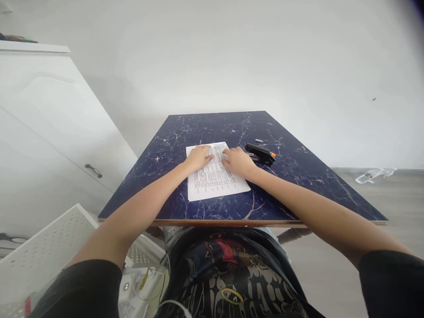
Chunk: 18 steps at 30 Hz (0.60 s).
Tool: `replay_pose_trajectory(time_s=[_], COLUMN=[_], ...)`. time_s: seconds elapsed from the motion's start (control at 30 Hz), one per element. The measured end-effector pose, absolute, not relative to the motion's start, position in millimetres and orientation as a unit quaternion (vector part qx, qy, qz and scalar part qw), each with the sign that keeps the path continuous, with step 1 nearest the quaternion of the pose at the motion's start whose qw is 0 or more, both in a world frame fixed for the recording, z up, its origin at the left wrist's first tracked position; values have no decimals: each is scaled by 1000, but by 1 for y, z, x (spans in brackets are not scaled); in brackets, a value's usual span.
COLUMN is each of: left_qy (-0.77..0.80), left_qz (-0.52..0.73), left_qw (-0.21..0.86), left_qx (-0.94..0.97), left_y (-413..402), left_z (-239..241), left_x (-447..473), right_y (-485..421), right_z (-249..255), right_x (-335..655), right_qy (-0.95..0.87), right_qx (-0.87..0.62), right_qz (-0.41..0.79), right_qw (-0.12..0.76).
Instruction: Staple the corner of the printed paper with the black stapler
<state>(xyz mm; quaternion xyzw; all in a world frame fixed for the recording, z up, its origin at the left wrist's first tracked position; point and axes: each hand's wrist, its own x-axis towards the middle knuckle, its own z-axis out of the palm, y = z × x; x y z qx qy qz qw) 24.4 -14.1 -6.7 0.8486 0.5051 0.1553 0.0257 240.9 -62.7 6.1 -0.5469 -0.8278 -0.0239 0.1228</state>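
The person is wearing a dark shirt [261, 282] with a picture and big pale shapes on it. A white cord [177, 304] is curling beside the shirt, and a white board with little holes [56, 247] is sitting low on the left. The bench [212, 123] is showing a dark blue top with pale, crackly lines. The paper [218, 193] is lying flat on its near half, around the middle, and rows of small print are covering most of it. The words are looking too tiny to read. The left grip [198, 158] is resting flat on the paper's left side, with its thumb spread away from the fingers. The right grip [240, 162] is lying across the right edge, also flat, thumb apart, pinching nothing. A black case [265, 157] with an orange bit is sitting just right of it; whether they are touching is hard to tell. A little white block [259, 140] is lying just past the case. On the left, a white cupboard [49, 110] is standing by a pale wall [232, 57].
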Motion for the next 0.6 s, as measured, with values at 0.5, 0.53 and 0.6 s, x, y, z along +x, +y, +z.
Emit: replay_pose_trajectory(time_s=[0.5, 0.53, 0.6], left_qy=[415, 413, 414], left_qz=[173, 180, 204], left_qw=[120, 133, 172], left_qx=[885, 883, 870], left_y=[-32, -32, -33], left_z=[-8, -7, -4], left_x=[36, 36, 37], right_y=[-55, -57, -61], right_z=[-11, -8, -1], right_x=[247, 248, 248], right_qy=[-506, -489, -464], right_qx=[-471, -458, -424], right_qz=[520, 543, 582], right_qw=[502, 507, 516])
